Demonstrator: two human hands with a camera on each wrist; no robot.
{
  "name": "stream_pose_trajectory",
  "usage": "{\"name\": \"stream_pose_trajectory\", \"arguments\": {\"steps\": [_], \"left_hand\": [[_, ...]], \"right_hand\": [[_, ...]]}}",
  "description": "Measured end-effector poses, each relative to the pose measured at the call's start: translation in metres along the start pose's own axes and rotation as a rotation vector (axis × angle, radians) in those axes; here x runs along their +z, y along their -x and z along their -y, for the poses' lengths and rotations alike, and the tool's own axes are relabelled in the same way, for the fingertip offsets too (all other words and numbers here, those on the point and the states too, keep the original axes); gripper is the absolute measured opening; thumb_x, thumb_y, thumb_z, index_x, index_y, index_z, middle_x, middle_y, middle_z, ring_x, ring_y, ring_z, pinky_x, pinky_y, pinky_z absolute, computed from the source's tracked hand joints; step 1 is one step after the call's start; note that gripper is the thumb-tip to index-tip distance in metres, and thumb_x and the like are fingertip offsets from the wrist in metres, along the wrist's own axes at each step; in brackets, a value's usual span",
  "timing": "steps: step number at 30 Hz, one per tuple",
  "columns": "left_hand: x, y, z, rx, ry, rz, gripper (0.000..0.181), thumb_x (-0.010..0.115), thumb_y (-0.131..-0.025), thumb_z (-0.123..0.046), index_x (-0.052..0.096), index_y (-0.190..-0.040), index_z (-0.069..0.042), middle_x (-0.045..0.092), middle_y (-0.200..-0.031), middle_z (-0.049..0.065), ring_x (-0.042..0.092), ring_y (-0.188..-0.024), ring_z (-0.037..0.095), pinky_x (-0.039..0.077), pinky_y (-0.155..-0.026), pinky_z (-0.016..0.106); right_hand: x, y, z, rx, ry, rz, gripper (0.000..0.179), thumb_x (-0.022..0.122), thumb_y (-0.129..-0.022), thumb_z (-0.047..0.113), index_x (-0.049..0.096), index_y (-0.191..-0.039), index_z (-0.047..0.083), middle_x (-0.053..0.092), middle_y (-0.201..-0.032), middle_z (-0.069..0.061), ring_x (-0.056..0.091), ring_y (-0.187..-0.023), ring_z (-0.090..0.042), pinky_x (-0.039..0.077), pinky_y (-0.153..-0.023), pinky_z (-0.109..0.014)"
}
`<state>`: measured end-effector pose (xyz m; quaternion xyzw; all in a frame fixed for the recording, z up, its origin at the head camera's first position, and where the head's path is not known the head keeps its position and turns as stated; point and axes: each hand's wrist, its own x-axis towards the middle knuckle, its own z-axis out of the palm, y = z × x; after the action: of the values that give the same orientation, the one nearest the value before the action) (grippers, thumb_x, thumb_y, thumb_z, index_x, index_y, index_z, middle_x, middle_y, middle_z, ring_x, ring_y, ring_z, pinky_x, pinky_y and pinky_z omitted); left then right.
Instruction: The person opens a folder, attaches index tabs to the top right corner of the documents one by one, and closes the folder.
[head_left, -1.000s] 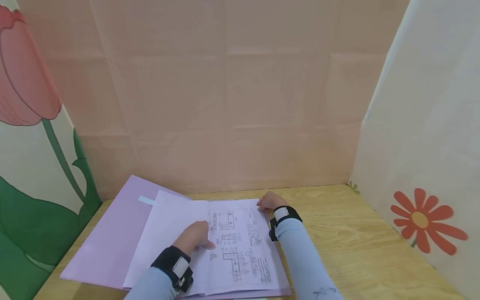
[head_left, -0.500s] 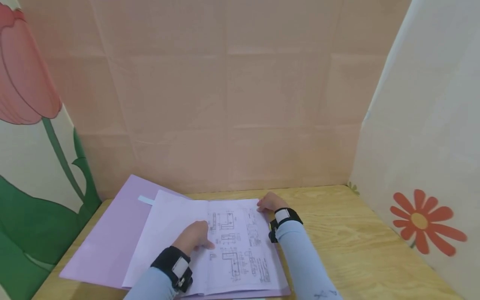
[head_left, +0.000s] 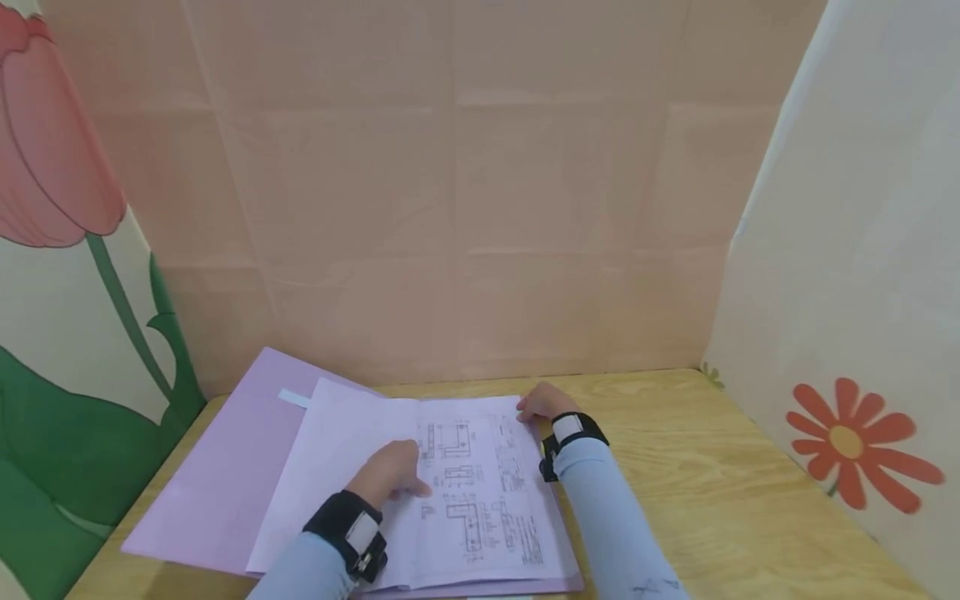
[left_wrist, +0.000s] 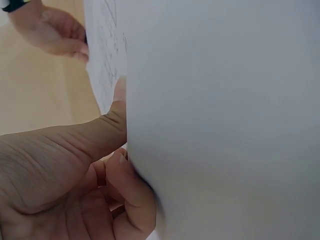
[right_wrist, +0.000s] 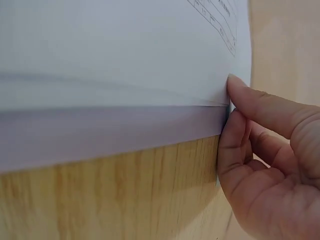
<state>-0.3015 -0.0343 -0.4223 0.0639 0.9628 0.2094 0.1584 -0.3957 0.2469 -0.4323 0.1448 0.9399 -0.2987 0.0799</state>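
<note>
Two hands: left hand point(head_left: 388, 473) in the lower middle of the head view, right hand point(head_left: 546, 402) just right of it and higher.
White pages: spread on the desk point(head_left: 712, 475) at the lower middle of the head view, left leaf point(head_left: 318, 467) blank on its face, right leaf point(head_left: 486, 475) printed with line drawings point(head_left: 463, 529).
Right grip: closed to a pinch at the far right corner of the pages, thumb on top of the paper and forefinger beneath, as the right wrist view shows.
Left grip: fingers curled beside the fold, thumb lying toward the printed leaf; whether paper is caught between them I cannot tell.
Purple folder: under the pages, its cover point(head_left: 217, 475) reaching out at lower left, with a pale strip point(head_left: 293, 399) near its upper edge; a purple margin shows along the near and right edges too.
Wrists: a black band point(head_left: 347, 533) on the left, another black band point(head_left: 576, 428) on the right, above light blue sleeves point(head_left: 615, 517).
Surroundings: tan backdrop point(head_left: 465, 208) behind, pink tulip point(head_left: 60, 142) at upper left, red flower point(head_left: 862, 442) at lower right.
</note>
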Motion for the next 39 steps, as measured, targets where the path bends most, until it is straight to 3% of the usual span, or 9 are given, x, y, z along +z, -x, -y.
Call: {"name": "stream_pose_trajectory", "arguments": {"steps": [9,16,22,27,36,39], "left_hand": [[0.0013,-0.0005,0.0005,-0.012,-0.011,-0.003,0.050,0.085,-0.070,-0.020,0.061,-0.109,0.001,0.058,-0.079,0.010,0.056,-0.062,0.022,0.047,-0.057,0.030],[0.0023,-0.0012,-0.0025,0.007,-0.022,0.003,0.052,0.084,-0.070,-0.022,0.061,-0.111,0.001,0.058,-0.078,0.010,0.056,-0.062,0.022,0.047,-0.056,0.030],[0.0029,-0.0025,-0.0023,-0.008,-0.016,0.007,0.054,0.085,-0.070,-0.021,0.061,-0.113,0.002,0.058,-0.079,0.011,0.056,-0.063,0.023,0.047,-0.057,0.030],[0.0045,-0.0035,-0.0016,0.007,0.005,0.005,0.055,0.085,-0.070,-0.019,0.060,-0.114,0.002,0.058,-0.081,0.011,0.056,-0.063,0.023,0.047,-0.058,0.031],[0.0030,-0.0031,-0.0033,-0.003,-0.025,0.013,0.053,0.085,-0.070,-0.020,0.060,-0.113,0.001,0.058,-0.080,0.011,0.056,-0.062,0.022,0.047,-0.057,0.030],[0.0025,-0.0034,-0.0037,-0.002,-0.026,0.011,0.052,0.085,-0.071,-0.020,0.060,-0.111,0.001,0.058,-0.079,0.011,0.056,-0.062,0.023,0.047,-0.057,0.030]], "right_hand": [[0.0020,0.0074,0.0013,0.007,0.004,-0.028,0.019,0.083,-0.074,0.023,0.075,-0.083,0.008,0.062,-0.076,-0.004,0.054,-0.074,-0.022,0.039,-0.068,-0.032],[-0.0036,0.0035,-0.0049,0.012,-0.003,-0.003,0.013,0.079,-0.079,0.016,0.077,-0.089,0.009,0.066,-0.081,-0.004,0.055,-0.078,-0.022,0.040,-0.074,-0.034],[0.0005,0.0044,-0.0033,0.038,0.016,-0.044,0.024,0.083,-0.074,0.029,0.072,-0.077,0.008,0.057,-0.068,-0.003,0.052,-0.069,-0.021,0.037,-0.064,-0.030],[-0.0005,0.0064,-0.0025,0.042,0.037,-0.031,0.020,0.080,-0.079,0.024,0.071,-0.075,0.007,0.054,-0.063,-0.002,0.050,-0.063,-0.019,0.035,-0.061,-0.029],[0.0014,0.0038,-0.0039,0.078,0.001,-0.022,0.022,0.084,-0.074,0.026,0.075,-0.082,0.008,0.060,-0.073,-0.005,0.054,-0.072,-0.021,0.038,-0.064,-0.031],[0.0014,0.0012,-0.0054,0.054,0.033,-0.019,0.019,0.082,-0.077,0.024,0.074,-0.084,0.008,0.061,-0.075,-0.005,0.054,-0.074,-0.021,0.038,-0.067,-0.031]]}}
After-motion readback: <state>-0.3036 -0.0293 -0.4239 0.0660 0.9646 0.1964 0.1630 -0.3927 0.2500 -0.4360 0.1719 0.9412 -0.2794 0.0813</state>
